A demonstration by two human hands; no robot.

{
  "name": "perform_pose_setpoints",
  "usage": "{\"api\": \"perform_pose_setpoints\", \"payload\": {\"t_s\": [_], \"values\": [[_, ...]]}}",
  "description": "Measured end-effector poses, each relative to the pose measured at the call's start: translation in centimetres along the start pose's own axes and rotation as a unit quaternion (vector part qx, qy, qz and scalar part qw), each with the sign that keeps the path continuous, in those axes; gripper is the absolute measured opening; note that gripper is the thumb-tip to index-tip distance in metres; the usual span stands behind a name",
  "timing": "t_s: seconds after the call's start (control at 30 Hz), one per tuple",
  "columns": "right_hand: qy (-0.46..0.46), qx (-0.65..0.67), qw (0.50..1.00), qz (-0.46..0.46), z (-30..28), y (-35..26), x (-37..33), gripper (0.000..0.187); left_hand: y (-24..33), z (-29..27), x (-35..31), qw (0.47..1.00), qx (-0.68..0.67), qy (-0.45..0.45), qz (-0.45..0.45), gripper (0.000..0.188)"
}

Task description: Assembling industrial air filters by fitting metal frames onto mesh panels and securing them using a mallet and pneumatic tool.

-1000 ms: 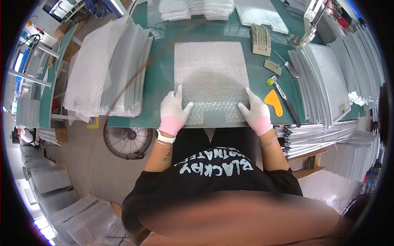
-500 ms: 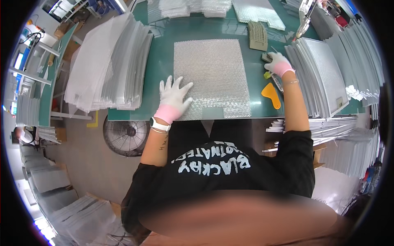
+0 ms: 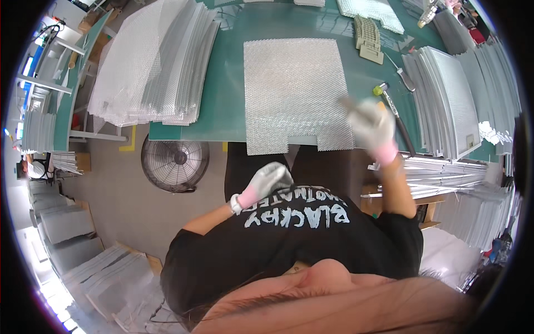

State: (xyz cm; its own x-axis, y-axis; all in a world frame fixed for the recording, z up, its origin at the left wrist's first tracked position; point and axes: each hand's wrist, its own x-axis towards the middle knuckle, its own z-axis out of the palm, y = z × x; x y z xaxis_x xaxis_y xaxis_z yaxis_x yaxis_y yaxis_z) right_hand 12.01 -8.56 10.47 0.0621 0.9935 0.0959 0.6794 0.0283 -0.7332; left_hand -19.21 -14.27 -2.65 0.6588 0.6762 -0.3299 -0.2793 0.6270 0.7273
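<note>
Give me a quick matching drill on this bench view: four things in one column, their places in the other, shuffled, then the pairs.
Things:
1. mesh sheet
2. fan
3. left hand
4. right hand

Places:
A. on the floor under the table edge
B. off the table, near the torso
C. flat on the green table, centre
D. over the sheet's right edge, blurred

Pairs: 1-C, 2-A, 3-B, 4-D

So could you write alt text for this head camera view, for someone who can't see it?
A silvery square mesh sheet lies on a green worktable; the white-gloved right hand, blurred, hovers at its right edge, while the gloved left hand is off the table near the body.
</note>
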Motion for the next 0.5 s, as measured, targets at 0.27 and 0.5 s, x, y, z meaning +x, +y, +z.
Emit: {"api": "perform_pose_setpoints", "payload": {"t_s": [0.27,0.5], "values": [[-0.077,0.57,0.773,0.267,15.8,3.4,-10.9,0.016,1.1,1.4,3.6,0.992,-0.004,0.1,0.081,0.038],[-0.097,0.543,0.796,0.247,15.4,3.1,-8.9,0.017,0.9,1.8,3.1,0.982,0.062,0.137,0.114,0.03]]}}
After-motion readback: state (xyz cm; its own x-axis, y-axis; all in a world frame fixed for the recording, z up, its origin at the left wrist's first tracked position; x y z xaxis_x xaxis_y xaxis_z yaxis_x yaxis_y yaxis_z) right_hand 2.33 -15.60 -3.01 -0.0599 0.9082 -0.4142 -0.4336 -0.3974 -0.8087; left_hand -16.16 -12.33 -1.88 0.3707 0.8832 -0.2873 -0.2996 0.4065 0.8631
